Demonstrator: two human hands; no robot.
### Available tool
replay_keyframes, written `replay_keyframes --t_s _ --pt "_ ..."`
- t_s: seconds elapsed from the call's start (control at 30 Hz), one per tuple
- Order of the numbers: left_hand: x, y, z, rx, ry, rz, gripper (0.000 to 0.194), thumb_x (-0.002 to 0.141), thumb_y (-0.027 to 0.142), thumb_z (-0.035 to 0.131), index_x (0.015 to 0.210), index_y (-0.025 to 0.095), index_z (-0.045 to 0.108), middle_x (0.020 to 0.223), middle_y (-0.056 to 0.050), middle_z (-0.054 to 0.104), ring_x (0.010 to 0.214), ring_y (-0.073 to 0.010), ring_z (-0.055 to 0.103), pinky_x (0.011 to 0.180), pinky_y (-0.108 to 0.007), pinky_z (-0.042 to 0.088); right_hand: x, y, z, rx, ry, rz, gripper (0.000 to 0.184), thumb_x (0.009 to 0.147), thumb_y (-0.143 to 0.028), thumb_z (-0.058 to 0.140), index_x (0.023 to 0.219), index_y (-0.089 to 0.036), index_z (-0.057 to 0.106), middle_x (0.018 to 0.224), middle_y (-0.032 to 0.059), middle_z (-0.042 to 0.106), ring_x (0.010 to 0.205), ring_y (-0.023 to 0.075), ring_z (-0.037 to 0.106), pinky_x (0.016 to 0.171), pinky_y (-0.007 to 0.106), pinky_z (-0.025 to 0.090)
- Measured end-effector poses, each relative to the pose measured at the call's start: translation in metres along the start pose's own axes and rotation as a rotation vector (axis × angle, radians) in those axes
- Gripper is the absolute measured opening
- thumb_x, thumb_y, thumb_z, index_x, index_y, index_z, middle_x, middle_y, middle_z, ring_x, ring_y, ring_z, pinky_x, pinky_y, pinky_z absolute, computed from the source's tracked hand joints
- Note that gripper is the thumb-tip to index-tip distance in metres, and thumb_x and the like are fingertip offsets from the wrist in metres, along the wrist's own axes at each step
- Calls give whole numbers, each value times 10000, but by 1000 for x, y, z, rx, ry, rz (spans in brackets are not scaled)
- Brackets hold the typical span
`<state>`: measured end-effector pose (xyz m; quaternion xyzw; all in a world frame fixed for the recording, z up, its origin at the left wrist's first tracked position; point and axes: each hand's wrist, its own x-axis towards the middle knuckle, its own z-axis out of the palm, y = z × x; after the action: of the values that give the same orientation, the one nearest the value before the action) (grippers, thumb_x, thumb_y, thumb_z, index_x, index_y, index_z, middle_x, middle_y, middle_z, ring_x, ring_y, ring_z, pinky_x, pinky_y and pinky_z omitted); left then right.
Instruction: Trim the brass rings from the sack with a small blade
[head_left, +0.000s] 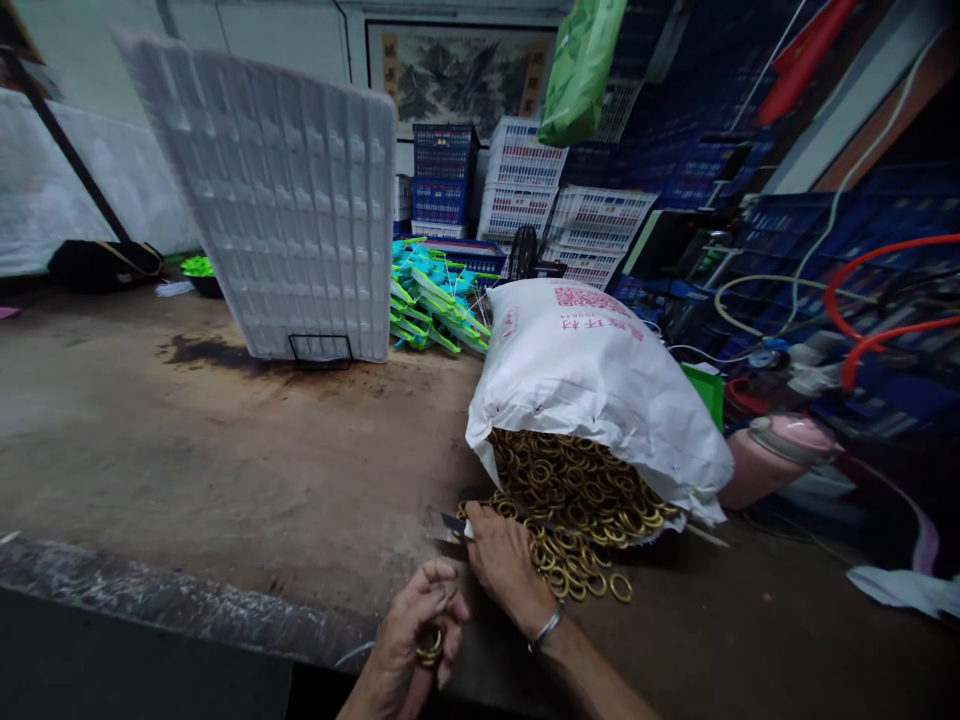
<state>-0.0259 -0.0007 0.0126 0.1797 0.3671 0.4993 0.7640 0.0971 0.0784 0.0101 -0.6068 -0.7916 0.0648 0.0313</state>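
Observation:
My left hand is closed, palm partly turned up near the table's front edge, around a few brass-coloured rings. Just right of it, my right hand bends its fingers around a dark blade-like tool. The tool's tip points left, and a small white part shows at the fingers; its exact kind is unclear. A white sack lies on its side with its mouth toward me. Many brass-coloured rings fill the mouth and spill onto the table beside my right hand.
A white ribbed tray stands upright in a black wire stand on the wooden table. Green and blue plastic pieces lie behind the sack. To the right are a pink bottle and orange hose. Stacked crates stand behind.

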Motion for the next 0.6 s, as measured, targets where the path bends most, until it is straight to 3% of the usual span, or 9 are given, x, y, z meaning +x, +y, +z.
replay_keyframes --t_s 0.07,0.23,0.33,0.6 --pt "0 3 -1 -52 5 -37 305 644 336 680 872 185 544 656 10 579 439 -65 457 361 -161 270 4 -2 2 -30 -12 10 196 787 -107 425 934 -190 526 816 55 644 711 186 610 549 252 264" --pt "7 1 -10 -193 68 -89 250 613 330 723 647 142 562 648 -10 581 504 -78 501 390 -168 289 5 0 5 -34 -5 24 209 761 -60 441 923 -171 515 820 66 658 727 185 621 544 254 246" --pt "12 -3 -14 -205 102 -114 271 584 319 752 616 133 559 636 -20 593 507 -85 513 380 -161 277 4 1 5 -19 1 27 222 753 -36 429 899 -173 525 800 63 664 719 183 621 543 263 236" --pt "29 -13 -23 -147 22 -115 345 552 368 771 626 167 500 504 38 527 396 -66 477 327 -139 213 -3 3 14 1 46 9 276 734 -17 404 895 -193 542 801 50 650 706 183 603 567 271 245"
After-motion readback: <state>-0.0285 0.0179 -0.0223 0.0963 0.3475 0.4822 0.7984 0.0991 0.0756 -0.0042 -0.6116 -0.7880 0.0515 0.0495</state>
